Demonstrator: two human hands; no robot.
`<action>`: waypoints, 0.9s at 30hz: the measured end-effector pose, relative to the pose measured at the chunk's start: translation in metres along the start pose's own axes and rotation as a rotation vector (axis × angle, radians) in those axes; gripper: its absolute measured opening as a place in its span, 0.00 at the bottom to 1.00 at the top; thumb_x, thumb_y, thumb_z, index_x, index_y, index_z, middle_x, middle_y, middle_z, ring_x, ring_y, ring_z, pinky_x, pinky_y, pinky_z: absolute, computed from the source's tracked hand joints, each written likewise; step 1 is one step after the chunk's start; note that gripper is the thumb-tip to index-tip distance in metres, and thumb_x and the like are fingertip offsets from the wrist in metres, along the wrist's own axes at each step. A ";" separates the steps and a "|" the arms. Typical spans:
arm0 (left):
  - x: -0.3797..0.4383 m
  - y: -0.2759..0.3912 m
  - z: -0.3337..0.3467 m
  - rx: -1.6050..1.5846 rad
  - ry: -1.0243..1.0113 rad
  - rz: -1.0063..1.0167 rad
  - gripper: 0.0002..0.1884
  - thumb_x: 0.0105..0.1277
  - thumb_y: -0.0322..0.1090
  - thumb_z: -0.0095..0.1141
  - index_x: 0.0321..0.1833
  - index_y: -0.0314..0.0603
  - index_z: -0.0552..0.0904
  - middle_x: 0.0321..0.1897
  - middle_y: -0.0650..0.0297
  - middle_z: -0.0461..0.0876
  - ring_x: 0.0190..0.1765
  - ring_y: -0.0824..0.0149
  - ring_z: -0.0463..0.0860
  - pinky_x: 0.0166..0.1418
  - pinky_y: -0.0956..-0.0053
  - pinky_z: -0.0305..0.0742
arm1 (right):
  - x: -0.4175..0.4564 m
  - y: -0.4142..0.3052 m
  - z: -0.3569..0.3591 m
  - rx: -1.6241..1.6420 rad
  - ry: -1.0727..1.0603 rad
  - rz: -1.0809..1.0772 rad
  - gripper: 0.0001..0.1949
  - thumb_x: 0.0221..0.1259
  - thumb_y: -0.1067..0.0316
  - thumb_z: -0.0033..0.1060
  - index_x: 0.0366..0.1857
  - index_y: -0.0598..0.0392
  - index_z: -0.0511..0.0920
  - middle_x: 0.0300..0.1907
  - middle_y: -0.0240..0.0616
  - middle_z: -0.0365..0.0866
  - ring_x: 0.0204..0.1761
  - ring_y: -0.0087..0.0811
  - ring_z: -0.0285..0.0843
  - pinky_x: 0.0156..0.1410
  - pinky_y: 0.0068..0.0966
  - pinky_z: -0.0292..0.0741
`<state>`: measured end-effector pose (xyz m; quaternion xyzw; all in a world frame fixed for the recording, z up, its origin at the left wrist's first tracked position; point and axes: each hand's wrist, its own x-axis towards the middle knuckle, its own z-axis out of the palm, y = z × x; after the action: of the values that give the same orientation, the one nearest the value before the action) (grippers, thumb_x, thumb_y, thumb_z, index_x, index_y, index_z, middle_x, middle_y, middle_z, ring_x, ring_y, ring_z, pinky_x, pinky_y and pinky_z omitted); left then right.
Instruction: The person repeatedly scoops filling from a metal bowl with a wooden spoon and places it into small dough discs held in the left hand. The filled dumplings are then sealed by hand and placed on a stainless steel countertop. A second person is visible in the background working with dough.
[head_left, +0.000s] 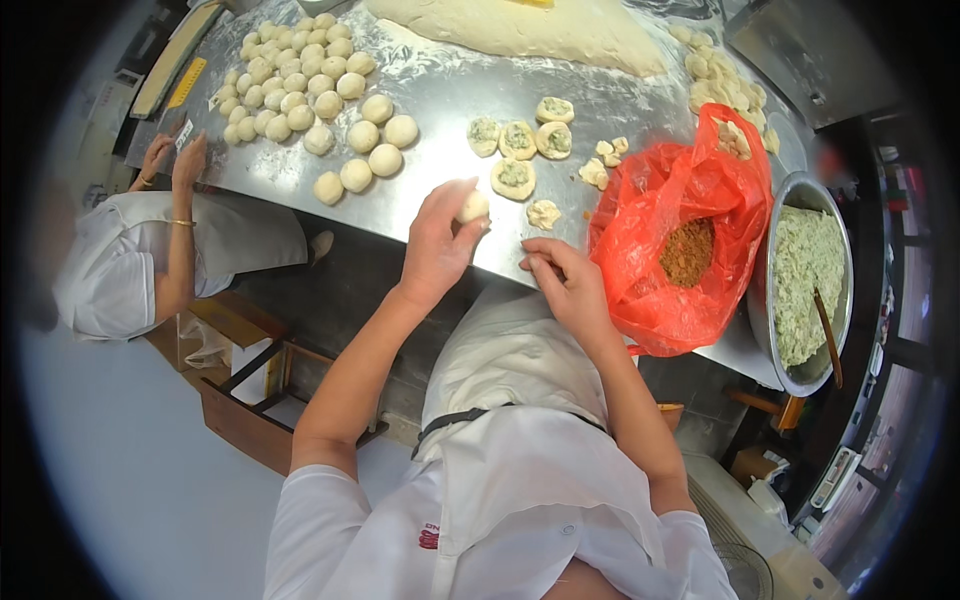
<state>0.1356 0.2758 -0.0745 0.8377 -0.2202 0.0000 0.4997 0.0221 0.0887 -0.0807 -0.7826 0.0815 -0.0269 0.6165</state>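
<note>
My left hand (437, 244) holds a smooth, round dough ball (473, 207) between thumb and fingers, just over the front of the steel table (429, 150). Loosely curled, my right hand (568, 285) rests at the table's edge with nothing visible in it. Beyond it sits a rough lump of dough (543, 214). Several flattened dough rounds (514, 174) topped with green-flecked filling lie past the ball. Right of my right hand, a red plastic bag (652, 300) stands open around a brown crumbly filling (687, 253).
At right, a metal bowl (765, 315) contains pale green filling (808, 277) and a brown handle (827, 337). Finished-looking dough balls (300, 82) cluster at left. A large dough slab (517, 34) lies at the back. A co-worker (172, 247) stands left, near a wooden stool (247, 431).
</note>
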 end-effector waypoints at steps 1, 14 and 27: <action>0.008 0.001 -0.004 -0.092 0.011 -0.049 0.26 0.62 0.25 0.68 0.65 0.35 0.81 0.62 0.49 0.81 0.66 0.52 0.80 0.71 0.63 0.73 | 0.000 0.001 0.000 -0.021 0.019 -0.031 0.10 0.73 0.75 0.59 0.53 0.62 0.83 0.43 0.45 0.89 0.44 0.36 0.90 0.50 0.29 0.83; 0.145 -0.046 -0.031 0.595 0.134 0.424 0.23 0.66 0.26 0.62 0.66 0.35 0.79 0.61 0.50 0.81 0.64 0.46 0.78 0.69 0.53 0.72 | 0.004 0.000 0.006 -0.185 0.124 -0.191 0.07 0.67 0.76 0.63 0.45 0.58 0.85 0.34 0.41 0.87 0.38 0.41 0.85 0.45 0.35 0.80; 0.093 -0.045 0.021 -0.228 0.007 -0.139 0.12 0.78 0.34 0.59 0.55 0.33 0.76 0.47 0.57 0.82 0.51 0.62 0.84 0.58 0.69 0.80 | -0.029 -0.043 -0.136 -0.238 0.437 0.132 0.14 0.71 0.67 0.65 0.55 0.61 0.82 0.44 0.48 0.87 0.49 0.47 0.86 0.56 0.36 0.82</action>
<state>0.2313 0.2417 -0.1022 0.7889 -0.1586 -0.0567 0.5910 -0.0222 -0.0277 -0.0043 -0.8183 0.2661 -0.1452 0.4883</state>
